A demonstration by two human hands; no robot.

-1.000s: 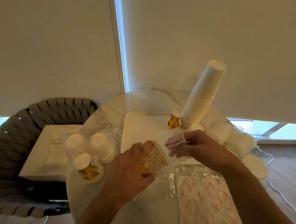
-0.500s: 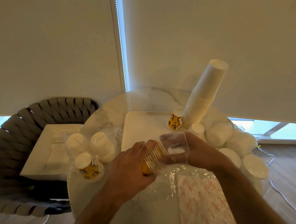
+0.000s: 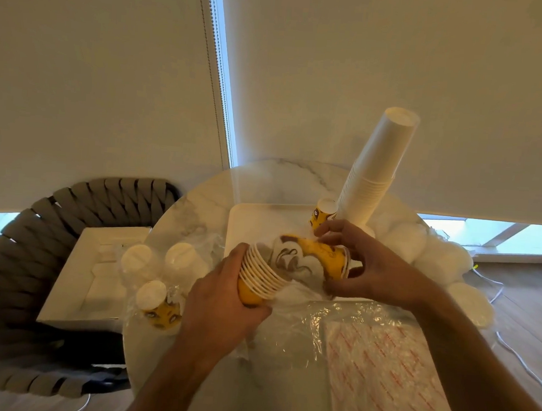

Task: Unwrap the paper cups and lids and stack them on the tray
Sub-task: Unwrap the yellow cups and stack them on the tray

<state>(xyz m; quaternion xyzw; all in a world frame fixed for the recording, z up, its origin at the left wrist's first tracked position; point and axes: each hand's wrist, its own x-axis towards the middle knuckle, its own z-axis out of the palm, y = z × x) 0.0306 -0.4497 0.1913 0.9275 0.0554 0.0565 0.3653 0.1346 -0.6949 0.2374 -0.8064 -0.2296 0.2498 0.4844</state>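
A person leans over a round marble table (image 3: 198, 219). The left hand (image 3: 224, 301) is wrapped around a short nested stack of yellow paper cups (image 3: 260, 276), held on its side with the rims facing right and away. The right hand (image 3: 360, 264) pinches a single yellow cup (image 3: 317, 256), also lying sideways, just off the mouth of that stack, so the two share roughly one line running left to right between the hands. They are held low over the near edge of a white tray (image 3: 256, 217). On the tray's far side stands a tall leaning stack of white cups (image 3: 374, 171) beside one small yellow cup (image 3: 324, 210). The right hand is nearer those. Crumpled clear wrapping (image 3: 335, 319) lies below, and wrapped cups (image 3: 158, 284) wait at left.
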